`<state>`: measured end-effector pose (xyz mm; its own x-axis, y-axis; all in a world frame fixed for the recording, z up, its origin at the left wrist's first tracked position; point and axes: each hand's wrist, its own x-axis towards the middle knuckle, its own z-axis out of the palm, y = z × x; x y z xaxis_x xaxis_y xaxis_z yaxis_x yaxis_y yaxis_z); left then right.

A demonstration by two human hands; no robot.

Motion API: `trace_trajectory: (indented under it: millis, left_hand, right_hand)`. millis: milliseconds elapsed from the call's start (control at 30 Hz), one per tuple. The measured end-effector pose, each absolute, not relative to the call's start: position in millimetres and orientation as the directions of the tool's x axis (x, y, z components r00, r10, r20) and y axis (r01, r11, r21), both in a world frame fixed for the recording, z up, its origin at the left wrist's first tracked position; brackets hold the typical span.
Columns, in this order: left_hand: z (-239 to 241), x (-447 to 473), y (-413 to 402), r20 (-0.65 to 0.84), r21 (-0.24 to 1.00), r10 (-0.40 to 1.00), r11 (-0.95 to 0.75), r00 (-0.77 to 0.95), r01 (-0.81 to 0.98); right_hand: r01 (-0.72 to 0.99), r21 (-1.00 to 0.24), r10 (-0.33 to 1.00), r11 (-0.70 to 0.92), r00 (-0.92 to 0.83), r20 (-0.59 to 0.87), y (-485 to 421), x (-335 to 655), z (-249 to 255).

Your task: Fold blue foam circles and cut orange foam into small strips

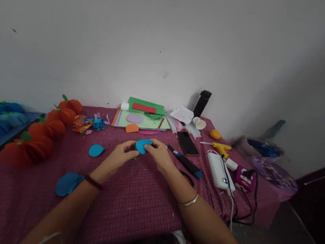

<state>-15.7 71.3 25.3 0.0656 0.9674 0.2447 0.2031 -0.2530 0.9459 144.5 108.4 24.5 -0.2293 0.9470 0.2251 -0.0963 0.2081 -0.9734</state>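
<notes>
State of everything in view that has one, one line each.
Left hand: gripping blue paper piece
Right hand: gripping the same piece
Black bottle: standing, capped
Paper cup: on its side
Phone: flat, screen dark
White device: small display lit
Purple power block: red light on
Yellow glue gun: lying down

Marked pale wall (169, 37), bare grey floor (293, 243)
</notes>
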Motion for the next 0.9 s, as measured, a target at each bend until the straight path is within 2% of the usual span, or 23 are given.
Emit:
trace_trajectory:
  millis: [100, 267, 367, 467, 667, 833, 900]
  left_hand:
    - [30.4, -11.8, 66.7, 0.213, 0.959, 0.973, -0.226, 0.092, 0.169]
    - [28.2, -12.6, 68.4, 0.215, 0.968, 0.976, -0.218, 0.037, 0.128]
    - [27.2, -12.5, 68.7, 0.225, 0.966, 0.974, -0.227, 0.031, 0.125]
    - [30.9, -13.7, 68.5, 0.202, 0.966, 0.974, -0.215, 0.099, 0.145]
    - [51.0, -40.8, 64.2, 0.109, 0.937, 0.96, -0.186, 0.259, 0.296]
    - [42.0, -56.3, 41.3, 0.051, 0.789, 0.938, -0.249, 0.344, 0.562]
    - [31.1, -56.4, 29.4, 0.048, 0.758, 0.939, -0.257, 0.341, 0.6]
  right_hand:
    - [-0.137, -0.974, 0.946, 0.181, -0.245, 0.211, 105.0, 141.8, 23.6]
    - [-0.165, -0.973, 0.948, 0.16, -0.249, 0.198, 103.9, 137.6, 17.2]
    - [-0.144, -0.975, 0.945, 0.17, -0.255, 0.203, 102.1, 135.9, 14.0]
    - [-0.093, -0.978, 0.928, 0.186, -0.31, 0.206, 98.8, 134.2, 12.7]
    - [0.073, -0.948, 0.809, 0.309, -0.545, 0.222, 91.0, 132.1, 13.1]
    - [0.218, -0.827, 0.668, 0.518, -0.707, 0.232, 82.9, 132.5, 12.1]
    - [0.255, -0.765, 0.612, 0.591, -0.76, 0.219, 79.0, 131.8, 11.8]
